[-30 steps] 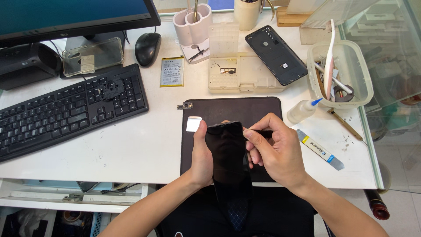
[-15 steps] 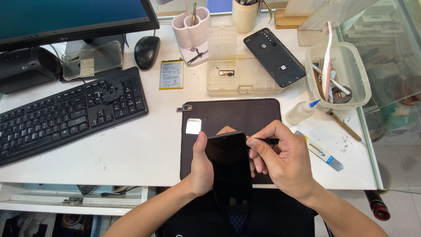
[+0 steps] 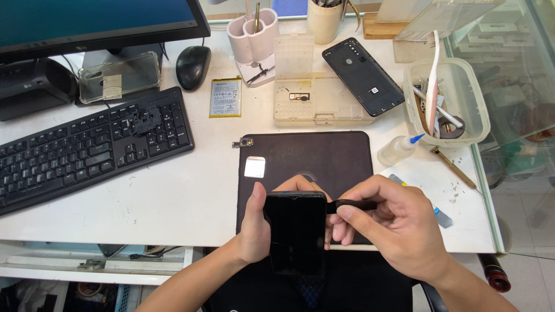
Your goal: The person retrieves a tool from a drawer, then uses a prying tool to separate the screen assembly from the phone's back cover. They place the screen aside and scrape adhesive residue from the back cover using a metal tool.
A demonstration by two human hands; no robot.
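Note:
My left hand grips a black smartphone, held upright with its dark screen toward me, above the near edge of a dark work mat. My right hand pinches a thin black flat tool whose tip touches the phone's right edge near the top. Both hands hover at the front edge of the white desk.
On the desk: a black keyboard, mouse, yellow-labelled battery, clear parts box, black phone back cover, clear tub of tools, small glue bottle, a small shiny square on the mat, monitor.
The phone and both hands have drifted slightly toward me and down. The black tool now sits level against the phone's upper right edge.

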